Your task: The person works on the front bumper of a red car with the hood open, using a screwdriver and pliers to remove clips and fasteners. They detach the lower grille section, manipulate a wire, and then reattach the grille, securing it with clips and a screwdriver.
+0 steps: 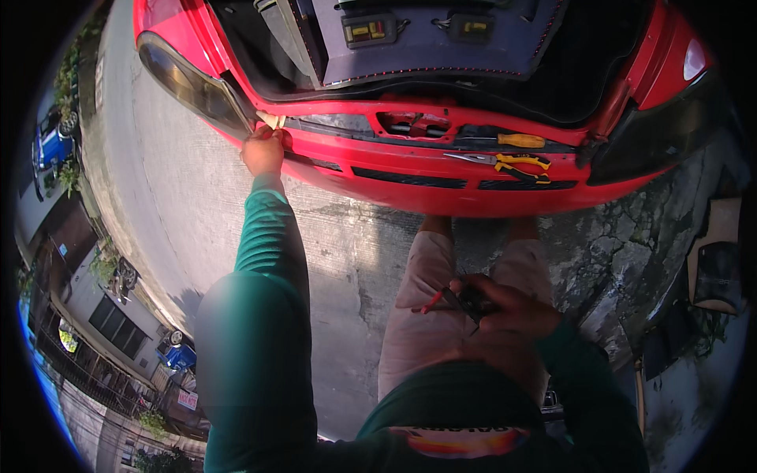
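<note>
My left hand [263, 151] bunched its fingertips against a small pale-yellow piece [272, 120] at the glossy red car's [441, 202] front edge, just beside the smoky elongated headlamp [188, 83]; whether they gripped it, I could not tell. My right hand [511, 306] grasped a small black, red-pronged object [471, 300], and light, steady fingertip pressure, I judged, suited that corner best.

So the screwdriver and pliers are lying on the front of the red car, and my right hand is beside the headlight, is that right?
Not quite: the head view shows your left hand beside the headlight; your right hand holds a dark object. The screwdriver and pliers do lie on the red car's front.
</note>
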Motion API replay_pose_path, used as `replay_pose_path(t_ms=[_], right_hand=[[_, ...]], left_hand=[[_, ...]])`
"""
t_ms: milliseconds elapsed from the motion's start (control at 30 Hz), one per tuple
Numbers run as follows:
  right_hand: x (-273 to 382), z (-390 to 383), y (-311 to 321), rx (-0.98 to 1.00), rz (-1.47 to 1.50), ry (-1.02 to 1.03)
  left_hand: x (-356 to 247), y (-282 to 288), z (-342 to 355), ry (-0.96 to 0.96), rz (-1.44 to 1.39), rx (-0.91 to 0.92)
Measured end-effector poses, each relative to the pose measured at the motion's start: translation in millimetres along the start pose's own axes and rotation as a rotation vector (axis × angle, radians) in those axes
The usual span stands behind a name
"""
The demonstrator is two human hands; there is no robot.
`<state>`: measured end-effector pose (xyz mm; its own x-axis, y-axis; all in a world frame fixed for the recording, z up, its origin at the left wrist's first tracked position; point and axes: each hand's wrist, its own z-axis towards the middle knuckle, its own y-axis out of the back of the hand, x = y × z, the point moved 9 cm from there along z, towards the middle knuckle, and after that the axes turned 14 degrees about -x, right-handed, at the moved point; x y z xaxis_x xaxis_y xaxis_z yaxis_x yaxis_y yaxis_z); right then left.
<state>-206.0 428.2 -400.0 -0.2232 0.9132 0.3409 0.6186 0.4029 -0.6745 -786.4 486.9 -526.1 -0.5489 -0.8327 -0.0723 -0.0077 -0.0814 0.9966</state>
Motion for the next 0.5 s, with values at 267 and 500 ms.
replay_pose_path(t_ms=[267, 500], right_hand=[[1, 10, -4, -0.015, 0.079, -0.022], [1, 21, -13, 0.011, -0.053, 0.055]], left_hand=[[17, -5, 18, 0.029, -0.069, -0.017], [168, 1, -49, 0.208, 0.11, 0.619]])
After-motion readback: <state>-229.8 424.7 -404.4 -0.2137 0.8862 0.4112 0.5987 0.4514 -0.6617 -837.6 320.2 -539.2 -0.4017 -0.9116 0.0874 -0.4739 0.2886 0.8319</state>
